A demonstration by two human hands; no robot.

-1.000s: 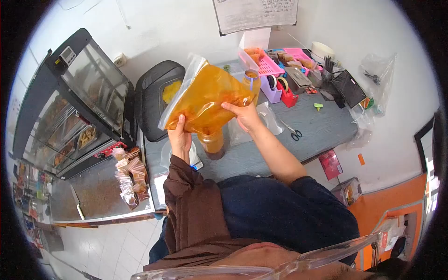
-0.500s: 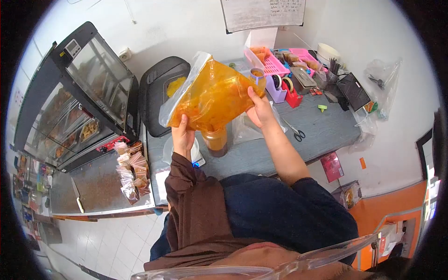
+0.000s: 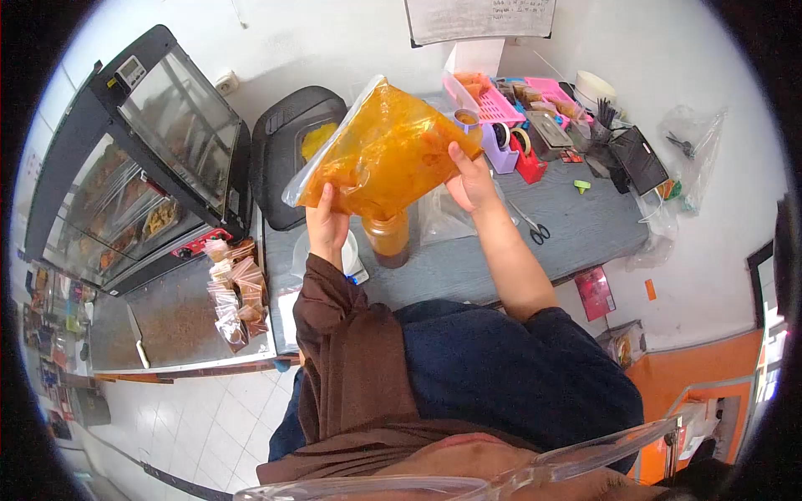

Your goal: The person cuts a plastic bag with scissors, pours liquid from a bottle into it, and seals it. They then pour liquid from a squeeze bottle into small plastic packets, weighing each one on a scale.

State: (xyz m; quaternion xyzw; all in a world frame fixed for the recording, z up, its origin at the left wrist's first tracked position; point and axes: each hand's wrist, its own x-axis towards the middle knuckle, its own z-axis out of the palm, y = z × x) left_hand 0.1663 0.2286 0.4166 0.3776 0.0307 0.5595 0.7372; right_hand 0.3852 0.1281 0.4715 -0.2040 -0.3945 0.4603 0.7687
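Note:
A large clear plastic bag full of orange-yellow sauce is held up over the table, tilted, its clear top edge toward the left. My left hand grips its lower left corner, thumb on the near face. On the right corner, my right hand is closed with the thumb on top; its other fingers are partly behind the bag. Below the bag stands a jar with brown contents, its upper part covered by the bag. A white kitchen scale sits beside the jar, behind my left hand.
Left stands a glass food warmer, with filled packets and a knife before it. A black tray lies behind the bag. Right are tape dispensers, pink baskets, scissors and a clear plastic bag.
The bag has been spread flatter, its clear top edge showing narrower. Both hands still hold it at its corners. The whole view has shifted slightly.

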